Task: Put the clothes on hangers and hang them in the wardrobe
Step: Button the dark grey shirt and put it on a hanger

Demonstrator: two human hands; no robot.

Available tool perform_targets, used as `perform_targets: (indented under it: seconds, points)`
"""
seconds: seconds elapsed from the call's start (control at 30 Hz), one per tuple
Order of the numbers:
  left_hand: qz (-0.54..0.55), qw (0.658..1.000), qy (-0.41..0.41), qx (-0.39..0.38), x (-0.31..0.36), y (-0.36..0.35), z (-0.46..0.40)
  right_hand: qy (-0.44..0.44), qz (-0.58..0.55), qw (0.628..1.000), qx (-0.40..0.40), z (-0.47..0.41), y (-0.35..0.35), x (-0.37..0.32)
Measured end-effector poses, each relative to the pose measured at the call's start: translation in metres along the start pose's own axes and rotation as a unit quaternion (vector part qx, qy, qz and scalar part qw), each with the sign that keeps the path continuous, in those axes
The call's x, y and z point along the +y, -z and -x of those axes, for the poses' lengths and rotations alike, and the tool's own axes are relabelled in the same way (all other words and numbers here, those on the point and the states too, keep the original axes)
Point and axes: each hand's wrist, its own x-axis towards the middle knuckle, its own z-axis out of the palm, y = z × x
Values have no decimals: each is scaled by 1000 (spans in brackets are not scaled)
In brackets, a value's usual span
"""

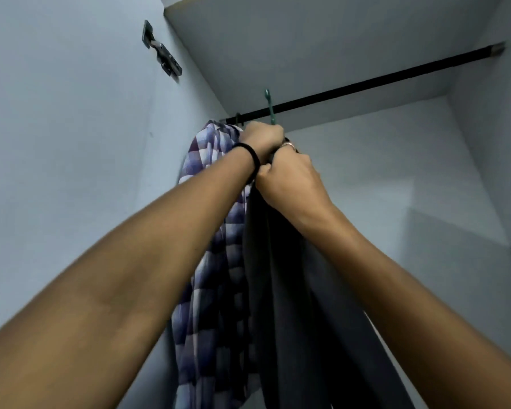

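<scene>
Hanging below both hands' grip (273, 154): dark garment (292, 290).

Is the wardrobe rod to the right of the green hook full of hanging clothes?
No, the rod runs bare right of the green hook.

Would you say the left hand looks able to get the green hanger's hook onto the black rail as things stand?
Probably yes: the left hand is just under the rail, the green hook already crosses it, and the rail beyond is bare.

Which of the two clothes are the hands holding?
The dark grey garment: both hands grip its top. The checked shirt hangs beside it, on the left.
</scene>
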Motion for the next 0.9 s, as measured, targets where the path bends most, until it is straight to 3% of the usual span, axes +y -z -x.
perform_targets:
  seconds: [0.1,0.33,0.5,0.6,0.67,0.77,0.83,0.9]
  points:
    - [-32,999,-12,-5,-31,-24,-25,-26,32,999,-28,-20,-44,25]
    - [9,996,-47,-80,-61,-55,-61,73,90,982,147,-63,-101,83]
    - [70,990,-52,-106,-75,-54,-76,102,33,978,178,-101,-110,102]
    - [-43,989,-105,-96,-95,-49,-87,63,-13,982,176,-131,-115,119]
    - [-247,952,-178,-45,-111,-40,-94,30,-28,985,166,-154,-123,133]
    - [-505,820,-262,64,-137,-25,-94,9,-21,988,152,-187,-138,149]
    - [-574,759,-286,110,-152,-14,-93,13,-15,989,148,-207,-147,155]
    - [-609,730,-285,123,-164,-3,-92,25,-21,989,146,-224,-154,154]
